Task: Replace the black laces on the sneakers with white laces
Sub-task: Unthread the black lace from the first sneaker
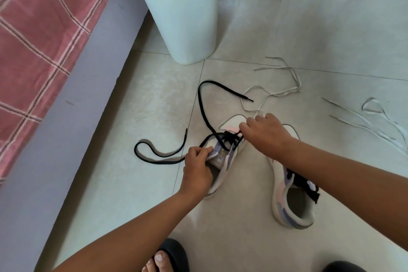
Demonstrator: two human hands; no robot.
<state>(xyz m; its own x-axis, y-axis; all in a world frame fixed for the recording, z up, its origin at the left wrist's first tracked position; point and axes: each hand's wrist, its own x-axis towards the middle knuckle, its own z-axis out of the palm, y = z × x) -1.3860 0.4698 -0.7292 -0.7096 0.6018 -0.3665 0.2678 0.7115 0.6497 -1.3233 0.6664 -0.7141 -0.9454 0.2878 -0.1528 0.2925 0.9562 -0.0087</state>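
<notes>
- Two sneakers on the floor tiles (141,99); bed (39,28) at left, bin (187,26) behind them, well apart.
- Left sneaker (223,161): half unlaced, black lace (202,104) loose on the tiles but still crossed through the toe-end eyelets.
- Right sneaker (289,201): black lacing untouched, partly under the forearm.
- White laces (284,93) lie beyond the toes, more (375,117) off right; one strand runs close to the working hand, risk of snagging it with the black.
- Left hand (197,168) grips the tongue, steadying; a slip lets the shoe skid when pulled.
- Right hand (265,132) is curled at the crossings, apparently pinching lace; fingertips hidden. A hard yank could jam the tip in an eyelet.
</notes>
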